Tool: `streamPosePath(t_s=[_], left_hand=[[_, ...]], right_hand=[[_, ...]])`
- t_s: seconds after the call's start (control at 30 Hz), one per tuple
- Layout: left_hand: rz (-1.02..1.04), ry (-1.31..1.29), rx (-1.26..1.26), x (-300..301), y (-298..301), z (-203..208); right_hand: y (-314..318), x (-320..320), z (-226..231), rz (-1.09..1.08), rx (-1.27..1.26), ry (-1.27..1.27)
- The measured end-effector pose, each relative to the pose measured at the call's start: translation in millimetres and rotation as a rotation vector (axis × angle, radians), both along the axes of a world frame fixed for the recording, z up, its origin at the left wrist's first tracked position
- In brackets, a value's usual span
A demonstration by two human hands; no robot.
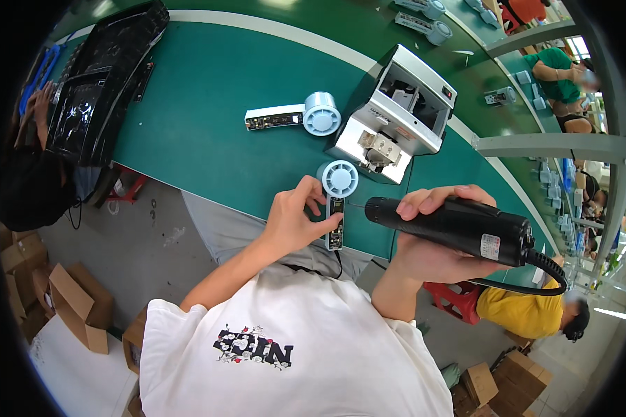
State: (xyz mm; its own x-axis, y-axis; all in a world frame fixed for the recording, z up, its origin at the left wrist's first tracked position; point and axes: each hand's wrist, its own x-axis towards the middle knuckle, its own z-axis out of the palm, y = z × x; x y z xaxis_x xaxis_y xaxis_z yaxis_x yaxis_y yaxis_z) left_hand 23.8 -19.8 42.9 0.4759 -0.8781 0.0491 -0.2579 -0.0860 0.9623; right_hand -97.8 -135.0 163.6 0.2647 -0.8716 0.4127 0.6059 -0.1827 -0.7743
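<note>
Head view: L hand [293, 217] is closed on the handle of the near fan [340, 180], thumb on the exposed board side, other fingers curled at its L edge just below the lt-blue round head. Near fan lies on the green bench [202, 90] close to the front edge, directly in front of the wearer, round head pointing away, handle toward the body; handle's open, circuit board [336, 235] showing.

R hand [428, 256] is wrapped round a blk power screwdriver [459, 231], fingers over the top, palm underneath, tool held approx horiz. Thin bit points L at the handle, v. close to its R edge; can't tell if touching. Thick blk cord [553, 265] loops off the tool's back end.

Far fan [321, 118], same type, sits beyond & a bit L, white handle pointing L, board exposed too. Just R of it: silver/blk boxy machine [431, 87] w/ a metal mechanism up front. Bench's far L: blk tray [104, 83], co-worker's hand [43, 104] beside it. More fans [438, 32] lie up top R, nr a co-worker in green [555, 66]. Lower R: co-worker in yellow [525, 311] by a red stool [455, 300]. Floor L: open cardboard box [83, 306].
</note>
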Motion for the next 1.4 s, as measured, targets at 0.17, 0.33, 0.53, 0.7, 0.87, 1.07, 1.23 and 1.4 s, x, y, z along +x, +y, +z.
streamPosePath(t_s=[0.17, 0.33, 0.53, 0.7, 0.87, 1.07, 1.23, 1.4], left_hand=[[0.038, -0.049, -0.045, -0.1, 5.3, 0.0], [-0.019, -0.057, -0.226, -0.8, 4.3, -2.5], [-0.011, -0.085, -0.285, -0.9, 6.5, -9.1], [-0.014, -0.07, -0.351, -1.8, 7.0, -12.4], [-0.014, -0.077, -0.324, -2.0, 8.0, -12.3], [-0.029, -0.042, -0.286, -1.7, 6.6, -7.5], [-0.025, -0.04, -0.282, -2.4, 6.3, -7.4], [-0.023, -0.045, -0.282, -3.0, 5.4, -7.7]], right_hand=[[3.1, -1.8, 8.3, 0.003, 0.046, -0.017], [7.4, -6.9, 8.2, 0.079, 0.06, -0.082], [10.4, -5.8, 7.1, 0.15, 0.128, -0.089], [8.8, -5.3, 3.8, 0.151, 0.092, -0.066], [9.9, -5.1, 1.8, 0.123, 0.073, -0.021], [13.8, -4.3, -2.9, 0.136, 0.067, -0.046], [17.6, -3.9, -2.6, 0.146, 0.13, -0.061], [17.7, -6.0, -4.6, 0.154, 0.104, -0.051]])
